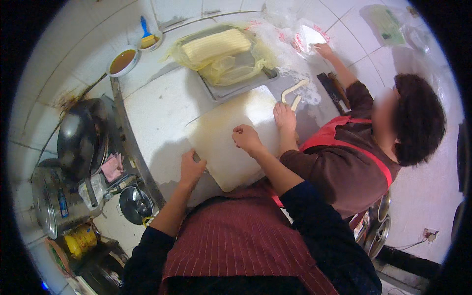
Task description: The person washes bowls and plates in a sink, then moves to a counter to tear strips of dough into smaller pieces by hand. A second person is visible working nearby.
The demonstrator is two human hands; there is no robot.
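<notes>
A pale cutting board (pixel 225 158) lies at an angle on the worktop in front of me. My left hand (pixel 191 169) is at its left edge, with a gap between thumb and fingers and nothing visible in it. Above the middle of the board, my right hand (pixel 247 139) is curled closed, and no object shows in it. Past the board's far right corner, a bent strip of dough (pixel 293 88) rests on the worktop, with a shorter dough piece (pixel 296 101) beside it.
A co-worker's hand (pixel 285 116) touches the board's right side; their other hand (pixel 324 51) reaches a white printed bag (pixel 311 37). Behind the board, a metal tray (pixel 214 92) bears pale ridged dough (pixel 217 44) under yellow plastic. A bowl of brown liquid (pixel 122 62), brush (pixel 147 35) and wok (pixel 75 136) stand left.
</notes>
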